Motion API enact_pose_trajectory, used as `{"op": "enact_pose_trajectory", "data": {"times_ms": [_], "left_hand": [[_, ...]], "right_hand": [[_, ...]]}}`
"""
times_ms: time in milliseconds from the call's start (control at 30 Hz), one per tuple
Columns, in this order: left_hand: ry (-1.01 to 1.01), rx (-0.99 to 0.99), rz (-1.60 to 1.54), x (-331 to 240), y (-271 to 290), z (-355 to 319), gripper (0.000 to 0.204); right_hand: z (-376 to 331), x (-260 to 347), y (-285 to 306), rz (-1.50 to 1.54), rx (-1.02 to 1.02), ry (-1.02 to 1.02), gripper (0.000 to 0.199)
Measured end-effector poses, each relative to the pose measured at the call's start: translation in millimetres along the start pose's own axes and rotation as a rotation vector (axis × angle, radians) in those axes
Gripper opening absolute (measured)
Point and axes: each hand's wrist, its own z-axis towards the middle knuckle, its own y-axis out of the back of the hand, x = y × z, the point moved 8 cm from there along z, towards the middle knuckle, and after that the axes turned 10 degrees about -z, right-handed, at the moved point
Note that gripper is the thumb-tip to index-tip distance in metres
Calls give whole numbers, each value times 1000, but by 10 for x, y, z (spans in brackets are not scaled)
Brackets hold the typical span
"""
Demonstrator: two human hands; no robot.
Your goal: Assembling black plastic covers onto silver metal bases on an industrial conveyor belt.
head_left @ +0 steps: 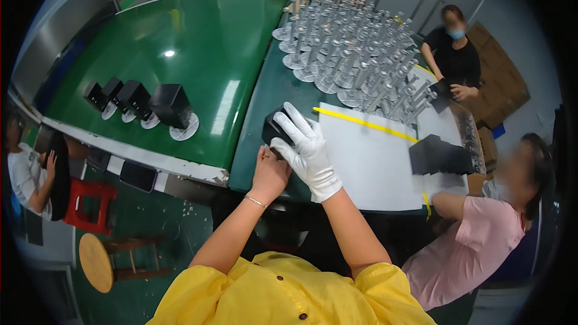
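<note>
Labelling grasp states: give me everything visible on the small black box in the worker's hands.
The small black box looks matte, dark and block-shaped, with flat faces and a fairly sharp corner toward the camera. Only its upper left part shows; the rest is hidden by the white-gloved right hand, whose fingers drape over its top. The bare left hand grips it from below. It is at the edge of the dark green table; whether it rests there is unclear.

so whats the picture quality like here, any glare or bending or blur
Head view: strong fisheye bending, so the green conveyor belt curves and the corners go black; bright glare spots and a pale streak shine on the belt; the black box under the left hand and white-gloved right hand is sharp; the nearby people's faces are blurred.
</note>
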Motion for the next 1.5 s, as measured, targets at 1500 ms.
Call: {"op": "enact_pose_trajectory", "data": {"times_ms": [1500], "left_hand": [[-341,186,7,-1237,-966,2154,52]], "right_hand": [[-1145,-2344,1753,-974,72,-440,56]]}}
